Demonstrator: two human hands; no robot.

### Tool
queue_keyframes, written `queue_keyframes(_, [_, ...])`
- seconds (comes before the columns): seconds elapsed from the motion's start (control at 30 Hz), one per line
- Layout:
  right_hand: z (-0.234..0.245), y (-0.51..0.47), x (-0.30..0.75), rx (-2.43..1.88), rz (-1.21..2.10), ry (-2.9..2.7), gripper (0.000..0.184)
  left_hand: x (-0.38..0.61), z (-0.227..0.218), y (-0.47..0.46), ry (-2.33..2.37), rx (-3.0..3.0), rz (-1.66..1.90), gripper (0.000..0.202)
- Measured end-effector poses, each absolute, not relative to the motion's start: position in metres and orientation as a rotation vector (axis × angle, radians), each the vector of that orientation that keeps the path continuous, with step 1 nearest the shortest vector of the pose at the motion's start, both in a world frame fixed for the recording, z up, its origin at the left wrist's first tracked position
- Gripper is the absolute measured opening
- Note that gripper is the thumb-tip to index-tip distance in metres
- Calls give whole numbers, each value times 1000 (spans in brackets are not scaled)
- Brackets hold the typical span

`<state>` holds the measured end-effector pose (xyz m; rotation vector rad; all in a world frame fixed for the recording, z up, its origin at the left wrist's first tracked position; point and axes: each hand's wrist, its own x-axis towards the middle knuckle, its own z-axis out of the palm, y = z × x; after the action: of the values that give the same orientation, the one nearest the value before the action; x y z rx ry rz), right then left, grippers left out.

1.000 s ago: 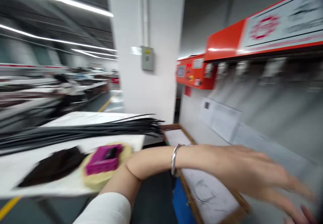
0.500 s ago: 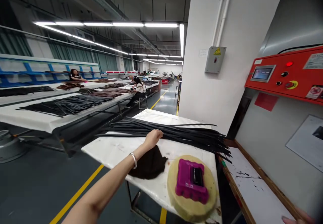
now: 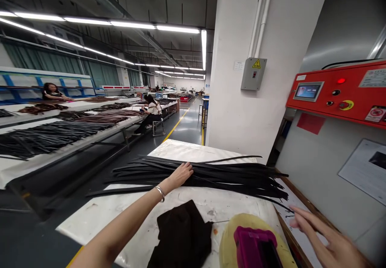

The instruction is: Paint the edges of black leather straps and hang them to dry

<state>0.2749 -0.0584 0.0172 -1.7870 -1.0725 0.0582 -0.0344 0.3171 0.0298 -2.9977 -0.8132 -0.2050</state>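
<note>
A bundle of long, flat black strips [image 3: 235,175] lies across the white-covered table [image 3: 99,211] before me. My left hand [image 3: 181,174], with a silver bangle on the wrist, rests over the middle of the bundle, its fingers together and bent down onto the strips. The thumb is hidden, so how many strips it grips cannot be seen. At the right, my right hand [image 3: 327,236] has thumb and forefinger closed at the end of one strip that sticks out of the bundle.
Nearer me lie a dark cloth [image 3: 183,236] and a round yellow pad [image 3: 229,236] bearing a magenta block with a black part [image 3: 255,244]. A wood-edged white tray [image 3: 301,236] stands below the red control panel [image 3: 334,95]. Two people sit at long tables with strips [image 3: 69,131].
The view has moved closer to the table and turned right. My right hand has come in from the lower right corner to the strip's end. My left hand stays on the bundle.
</note>
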Motion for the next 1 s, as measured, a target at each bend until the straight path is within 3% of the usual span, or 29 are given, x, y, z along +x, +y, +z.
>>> queue_keyframes(0.13, [71,26,239,-1582,55,-1580,33,-13,77,288,-703,-3108,-308,25])
queue_keyframes(0.23, [102,84,213,-1436,88,-1776,43,17,120,250,-502,-3232,-377,29])
queue_keyframes(0.3, [116,100,214,-1408,179,-1812,32,31,145,229,-372,-3376,-379,28])
queue_keyframes(0.37, [124,93,235,-1412,259,-1806,26,30,164,219,-385,-3582,-337,28])
queue_keyframes(0.47, [129,46,293,-1474,330,-1746,32,-3,182,224,-685,-3828,-248,33])
queue_keyframes(0.6, [117,-29,370,-1670,548,-1570,38,-59,203,228,-1089,-3891,-144,31])
queue_keyframes(0.7, [101,-56,388,-1709,773,-1452,39,-57,223,203,-1118,-3867,4,30])
queue_keyframes(0.83, [98,-45,355,-1472,1099,-1510,41,22,230,139,-779,-3919,56,29])
queue_keyframes(1.0, [116,-37,322,-1288,1323,-1532,38,93,195,90,-554,-4088,122,22])
